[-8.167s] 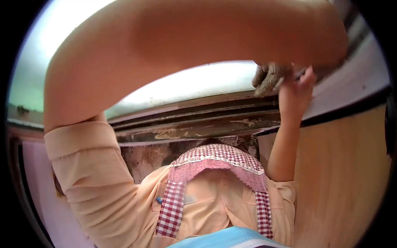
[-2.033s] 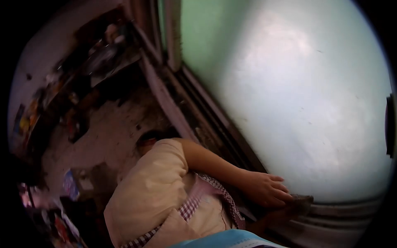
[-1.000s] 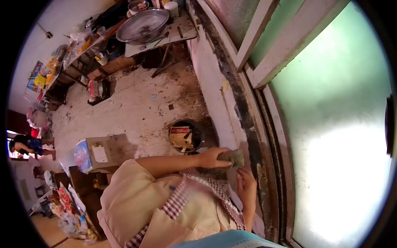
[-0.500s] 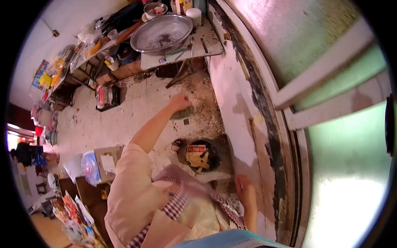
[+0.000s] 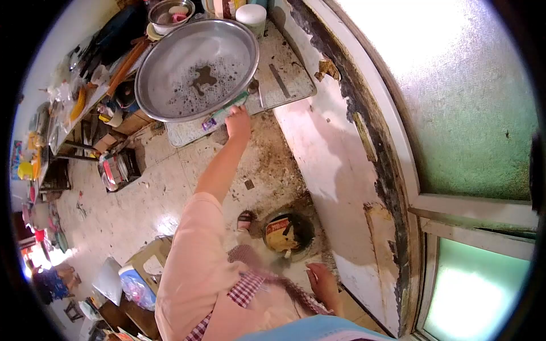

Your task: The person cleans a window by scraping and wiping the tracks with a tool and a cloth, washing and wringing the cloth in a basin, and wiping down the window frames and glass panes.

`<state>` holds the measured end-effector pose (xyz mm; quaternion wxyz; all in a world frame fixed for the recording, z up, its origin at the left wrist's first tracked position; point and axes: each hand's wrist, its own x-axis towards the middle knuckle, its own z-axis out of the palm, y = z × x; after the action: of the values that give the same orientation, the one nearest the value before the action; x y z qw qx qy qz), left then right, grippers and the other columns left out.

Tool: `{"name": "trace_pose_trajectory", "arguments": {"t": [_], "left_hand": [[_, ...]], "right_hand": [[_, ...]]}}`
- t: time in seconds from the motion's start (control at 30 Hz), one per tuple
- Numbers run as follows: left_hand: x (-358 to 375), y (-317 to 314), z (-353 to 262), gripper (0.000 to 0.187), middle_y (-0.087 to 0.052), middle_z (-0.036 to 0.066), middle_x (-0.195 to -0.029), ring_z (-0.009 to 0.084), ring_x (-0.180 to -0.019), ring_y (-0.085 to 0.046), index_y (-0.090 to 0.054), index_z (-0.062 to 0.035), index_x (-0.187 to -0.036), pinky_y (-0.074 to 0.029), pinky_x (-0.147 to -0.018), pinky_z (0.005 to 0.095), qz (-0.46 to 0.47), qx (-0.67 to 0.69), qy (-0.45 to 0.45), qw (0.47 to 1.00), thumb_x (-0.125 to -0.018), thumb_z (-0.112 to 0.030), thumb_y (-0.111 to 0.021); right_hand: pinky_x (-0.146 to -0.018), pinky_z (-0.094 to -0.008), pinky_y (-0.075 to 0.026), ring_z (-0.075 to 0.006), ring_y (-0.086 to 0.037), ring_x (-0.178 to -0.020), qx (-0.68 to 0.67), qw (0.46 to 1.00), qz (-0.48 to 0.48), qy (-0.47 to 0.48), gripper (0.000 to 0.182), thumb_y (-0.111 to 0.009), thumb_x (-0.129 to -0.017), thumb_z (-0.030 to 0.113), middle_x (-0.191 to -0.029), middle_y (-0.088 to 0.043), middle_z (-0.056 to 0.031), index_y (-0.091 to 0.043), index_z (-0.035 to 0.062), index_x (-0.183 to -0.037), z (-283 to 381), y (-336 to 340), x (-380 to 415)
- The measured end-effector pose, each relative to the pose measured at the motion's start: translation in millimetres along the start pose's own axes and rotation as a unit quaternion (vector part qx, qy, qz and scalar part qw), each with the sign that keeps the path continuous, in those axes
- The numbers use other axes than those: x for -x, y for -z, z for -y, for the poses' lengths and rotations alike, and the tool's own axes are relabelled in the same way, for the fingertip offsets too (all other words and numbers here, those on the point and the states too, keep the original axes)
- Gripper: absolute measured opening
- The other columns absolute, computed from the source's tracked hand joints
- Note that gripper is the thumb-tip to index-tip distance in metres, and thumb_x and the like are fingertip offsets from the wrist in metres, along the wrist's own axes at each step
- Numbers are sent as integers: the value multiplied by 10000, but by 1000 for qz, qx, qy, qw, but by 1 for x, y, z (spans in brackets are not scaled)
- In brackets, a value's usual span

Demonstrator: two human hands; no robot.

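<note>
My left hand (image 5: 238, 122) reaches to the front edge of the small table (image 5: 296, 91). Its fingers are bent and closed at a slim green item (image 5: 234, 105), whose kind I cannot make out. Just behind lies a large metal basin (image 5: 170, 108) holding water with foam on it. A small purple-and-white packet (image 5: 209, 123) is left of the fingers, and a thin knife-like strip (image 5: 262, 98) lies to their right. Low beside my body hangs my right hand (image 5: 323, 283), loosely bent, thumb and fingers apart, with nothing visible in it.
On the floor stands a round dark bucket (image 5: 307, 234) with a yellow-and-red printed package inside. A white lidded jar (image 5: 251, 17) and a smaller metal bowl (image 5: 165, 23) sit behind the basin. The peeling wall (image 5: 335, 165) and window frame border the right side. A cardboard box (image 5: 149, 261) is at left.
My left hand has moved from above the floor up to the table edge and the green item. The basin appears nearer and larger. My right hand is lower in view.
</note>
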<state>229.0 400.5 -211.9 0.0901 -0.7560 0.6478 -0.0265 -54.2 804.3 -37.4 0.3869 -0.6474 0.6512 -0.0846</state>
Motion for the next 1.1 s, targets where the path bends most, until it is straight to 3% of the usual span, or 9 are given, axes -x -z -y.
{"name": "trace_pose_trajectory", "arguments": {"t": [0.13,0.43,0.47,0.6,0.67,0.7,0.87,1.0,1.1], "left_hand": [[3,21,9,281,-523,132,-1026,211,-742,-645,-486,-38,-1094,-538,-605,294,68,42,-3,997,-836,-120,-560],[15,30,24,416,-383,155,-1400,221,-621,-652,-437,-87,-1274,-519,-500,348,78,74,-13,994,-863,-66,-497],[15,10,28,391,-522,154,-1258,258,-658,-656,-464,-106,-1258,-517,-500,373,2,88,-22,996,-870,-63,-483],[75,58,19,239,-624,142,-920,312,-731,-642,-537,-89,-1106,-523,-555,409,-29,145,-46,988,-877,-94,-470],[132,78,7,193,-618,140,-931,319,-728,-631,-548,-100,-1058,-509,-579,429,-121,198,-133,964,-902,-128,-439],[171,106,-7,201,-615,126,-930,320,-768,-620,-557,-116,-1052,-494,-602,432,-78,197,-178,961,-915,-158,-416],[356,140,-92,170,-636,123,-884,329,-833,-609,-631,-80,-922,-473,-714,416,69,255,-499,826,-843,-205,-548],[510,199,-189,216,-653,142,-856,294,-785,-628,-648,-35,-920,-481,-702,345,302,289,-621,663,-821,-221,-602],[589,210,-267,229,-652,151,-834,268,-748,-626,-646,-16,-919,-476,-671,329,346,270,-682,586,-824,-222,-610]], "right_hand": [[-763,-407,-476,-353,-582,-897,4,1000,-23,0,177,-569,-852,113,-970,-616,-165,-617,31,-1002,19,1,-9],[-776,-410,-479,-335,-575,-935,-10,998,-25,-60,200,-549,-869,161,-1022,-609,-142,-610,56,-1028,22,-2,26],[-770,-408,-484,-322,-576,-946,-18,998,-28,-56,209,-542,-880,184,-1042,-604,-129,-606,69,-1042,16,-6,34],[-840,-420,-457,-364,-553,-997,-30,994,-103,-24,226,-574,-841,119,-1084,-582,-189,-607,51,-1054,1,-5,68],[-880,-429,-442,-373,-523,-1064,-21,980,-196,-3,256,-580,-835,117,-1178,-541,-195,-602,62,-1084,-9,-3,84],[-908,-429,-427,-362,-496,-1109,-6,970,-244,7,297,-591,-825,100,-1246,-496,-174,-591,91,-1122,-14,-1,95],[-1072,-480,-191,-285,-223,-1357,108,923,-370,9,537,-595,-779,116,-1471,-255,-104,-469,187,-1297,-69,13,157],[-1033,-432,-275,-188,-376,-1276,311,863,-398,-20,527,-570,-761,250,-1407,-390,-44,-487,236,-1281,-153,-2,241],[-957,-403,-361,-218,-515,-1128,149,942,-277,-121,461,-531,-783,134,-1204,-561,-75,-522,171,-1243,-190,17,337]]}}
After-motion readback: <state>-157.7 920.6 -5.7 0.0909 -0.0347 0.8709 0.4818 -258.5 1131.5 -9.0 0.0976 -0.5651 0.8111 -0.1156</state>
